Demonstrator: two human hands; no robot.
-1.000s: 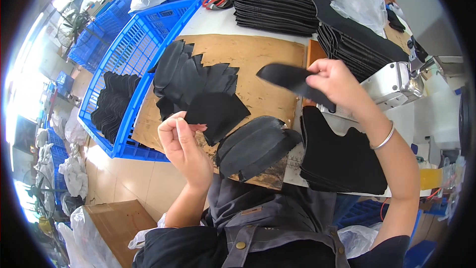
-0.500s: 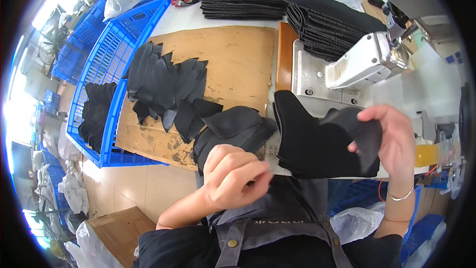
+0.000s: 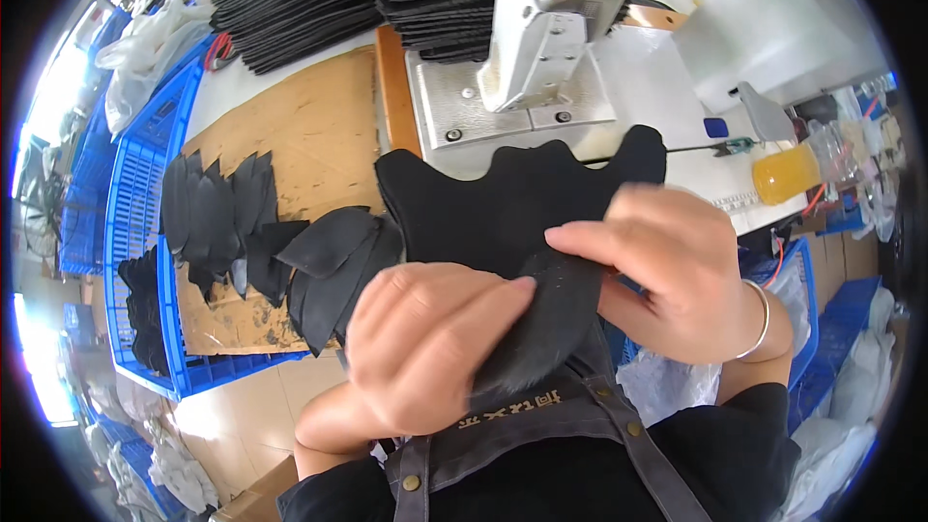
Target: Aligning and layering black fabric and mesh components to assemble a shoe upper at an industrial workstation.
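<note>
Close to my body, a dark grey, curved piece of material [image 3: 556, 314] is stretched between my two hands. My left hand [image 3: 416, 343] pinches its left edge between thumb and fingers. At its upper right, my right hand [image 3: 677, 275] grips it, with a bangle on that wrist. Beneath and beyond lies a black panel with a wavy edge [image 3: 503, 198], apparently topping a stack. Left of my left hand are several loose leaf-shaped dark pieces [image 3: 333, 266], and another overlapping row of dark pieces [image 3: 208, 217] rests on the cardboard [image 3: 319, 116].
A white sewing machine [image 3: 546, 48] stands beyond the panel. Tall piles of black panels [image 3: 290, 10] rise at the back. On the left is a blue crate [image 3: 145, 184] holding black pieces. A bottle of yellow liquid [image 3: 785, 174] lies at the right table edge.
My view has swung to the right. The curved piece has come toward my body, and my left hand, which was away from it, now grips it too. The black panel shows more fully.
</note>
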